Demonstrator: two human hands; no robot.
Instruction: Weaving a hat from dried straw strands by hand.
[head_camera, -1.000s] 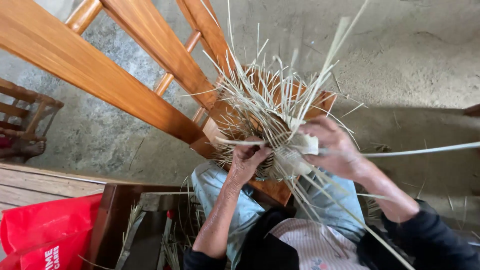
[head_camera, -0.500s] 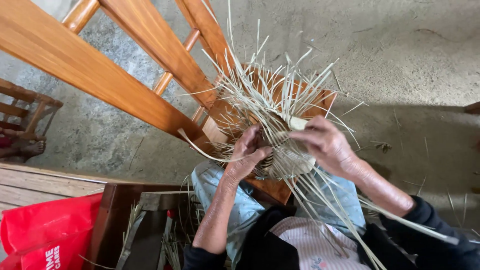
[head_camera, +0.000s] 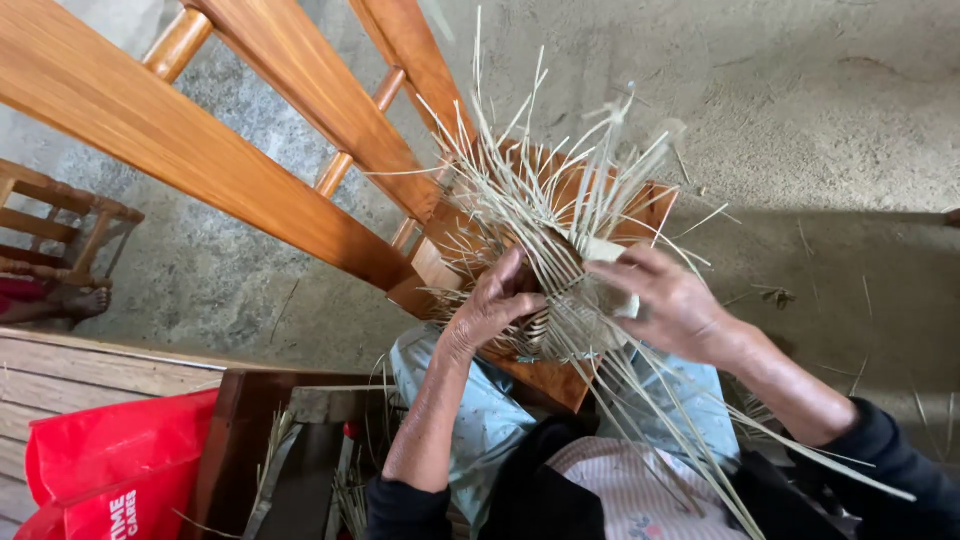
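- Weaving continues on a half-made straw basket (head_camera: 545, 300), resting on the lap against the wooden chair (head_camera: 300, 150).
- Left hand (head_camera: 490, 305) fingers clamp its woven base; right hand (head_camera: 670, 305) fingers pinch a strand.
- Many loose strands (head_camera: 520, 160) above the base remain unwoven.

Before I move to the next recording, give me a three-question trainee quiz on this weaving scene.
1. True or false: both hands touch the pale half-woven straw piece.
2. Multiple choice: the red plastic bag lies at A) lower left, B) upper right, C) centre.
3. Fill in: the straw piece rests on a brown wooden ____.

Key:
1. True: left hand and right hand each grip it from one side.
2. A.
3. Chair, lying tipped on the grey concrete floor.
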